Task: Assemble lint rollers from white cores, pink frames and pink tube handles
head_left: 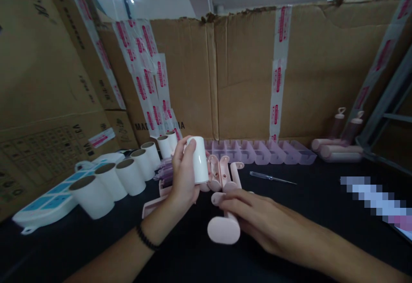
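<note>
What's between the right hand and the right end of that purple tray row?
In the head view, a slim screwdriver-like tool lies on the black tabletop, beyond the right hand.

The left hand [183, 173] and the right hand [251, 212] were both bare, as were the slender left forearm [119, 253] and right forearm [309, 240], uncovered as far as they showed. Around the left forearm, near the wrist, ran a black bracelet [145, 237] of small rounded beads set close together, giving it a bumpy outline; any finer markings were too small to tell.
</note>
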The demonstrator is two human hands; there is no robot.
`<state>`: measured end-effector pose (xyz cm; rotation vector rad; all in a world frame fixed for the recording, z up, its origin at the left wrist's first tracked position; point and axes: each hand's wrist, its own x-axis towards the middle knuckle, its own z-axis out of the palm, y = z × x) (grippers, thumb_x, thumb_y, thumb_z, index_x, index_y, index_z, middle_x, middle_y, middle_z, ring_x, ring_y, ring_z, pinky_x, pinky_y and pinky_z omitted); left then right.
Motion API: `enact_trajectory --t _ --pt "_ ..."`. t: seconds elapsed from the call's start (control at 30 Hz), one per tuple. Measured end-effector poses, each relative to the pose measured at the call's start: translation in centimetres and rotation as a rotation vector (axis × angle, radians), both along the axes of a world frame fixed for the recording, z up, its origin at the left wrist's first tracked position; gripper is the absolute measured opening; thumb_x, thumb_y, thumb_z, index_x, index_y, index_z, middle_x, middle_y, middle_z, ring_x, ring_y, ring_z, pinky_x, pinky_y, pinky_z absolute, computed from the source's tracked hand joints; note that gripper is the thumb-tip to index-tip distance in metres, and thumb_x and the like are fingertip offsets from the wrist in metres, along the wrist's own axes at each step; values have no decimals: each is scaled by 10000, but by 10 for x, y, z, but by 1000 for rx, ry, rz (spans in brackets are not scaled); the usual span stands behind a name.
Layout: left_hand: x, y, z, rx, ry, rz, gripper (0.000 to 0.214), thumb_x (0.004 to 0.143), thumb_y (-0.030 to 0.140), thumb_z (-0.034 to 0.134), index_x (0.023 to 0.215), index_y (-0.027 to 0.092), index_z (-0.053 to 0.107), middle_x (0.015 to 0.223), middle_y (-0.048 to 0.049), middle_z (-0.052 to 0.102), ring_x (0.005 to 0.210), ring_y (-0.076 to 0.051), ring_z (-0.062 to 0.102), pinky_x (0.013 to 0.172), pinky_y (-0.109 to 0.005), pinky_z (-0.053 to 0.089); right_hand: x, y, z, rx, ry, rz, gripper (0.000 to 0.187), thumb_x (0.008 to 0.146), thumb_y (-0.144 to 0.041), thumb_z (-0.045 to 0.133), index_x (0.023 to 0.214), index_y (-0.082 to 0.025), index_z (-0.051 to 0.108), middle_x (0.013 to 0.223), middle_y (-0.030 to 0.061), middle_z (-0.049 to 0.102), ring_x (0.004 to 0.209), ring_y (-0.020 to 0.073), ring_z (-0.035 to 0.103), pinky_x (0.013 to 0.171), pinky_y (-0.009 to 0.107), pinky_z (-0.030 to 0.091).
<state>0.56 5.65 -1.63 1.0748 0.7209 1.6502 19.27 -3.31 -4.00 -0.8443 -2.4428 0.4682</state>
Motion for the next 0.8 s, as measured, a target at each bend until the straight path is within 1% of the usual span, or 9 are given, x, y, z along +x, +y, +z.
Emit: enact_trajectory --t 0.17,0.23,0.33,0.4,0.47,0.53,0.6,0.7,0.8 --pt "-4 3 0 38 -18 12 288 867 408 705 1073 263 565 722 19 615 499 -111 594 414 -147 478 -12 -1 -24 187 -288 -34 450 951 -75 492 1369 -235 543 1403 154 583 1185 319 649 907 451 602" --pt "-4 3 -1 43 -12 11 303 861 415 712 1080 263 569 722 16 615 503 -121 599 399 -151 471 -15 -4 -25 230 -330 -50 475 941 -63 496 1388 -220 533 1390 162 597 1173 329 656 901 468 607" --pt "-4 0 0 71 -3 -45 324 860 429 707 1095 267 556 726 18 616 452 -134 568 349 -186 454 -17 -8 -19 266 -333 -74 480 929 -72 507 1384 -219 545 1349 137 630 1143 321 664 910 484 603" --pt "-4 -3 1 95 45 -86 333 867 436 699 1115 267 555 737 15 624 430 -133 545 335 -202 444 -15 -8 -13 281 -237 -57 469 927 -106 536 1381 -223 543 1302 105 661 1132 289 664 948 467 586" --pt "-4 -6 2 120 159 -96 343 875 437 697 1141 257 574 767 2 643 445 -120 545 357 -191 443 -10 -4 -7 319 -33 -47 430 929 -122 563 1351 -209 551 1226 79 700 1076 228 681 945 390 579" --pt "-5 -10 3 147 302 -110 370 892 442 680 1195 255 580 814 -19 671 481 -116 563 387 -180 445 0 3 -2 404 186 -105 333 935 -106 577 1256 -193 598 1111 58 736 980 169 700 876 299 577" --pt "-4 -13 3 178 427 -156 414 907 450 663 1257 262 549 848 -33 690 543 -135 600 434 -192 474 12 11 2 534 325 -218 233 934 -87 602 1140 -185 647 1018 46 753 918 141 713 841 254 569" --pt "-2 -18 0 210 552 -241 453 904 449 680 1268 266 483 855 -21 677 660 -158 637 536 -210 507 27 20 9 663 398 -340 169 914 -73 655 1039 -185 679 982 36 772 922 129 734 893 231 567" --pt "-1 -21 -5 239 657 -340 392 907 441 693 1184 259 483 870 -1 643 721 -147 630 628 -224 505 33 24 13 650 401 -299 159 903 -65 674 1027 -162 697 1041 66 786 972 132 748 943 220 569"
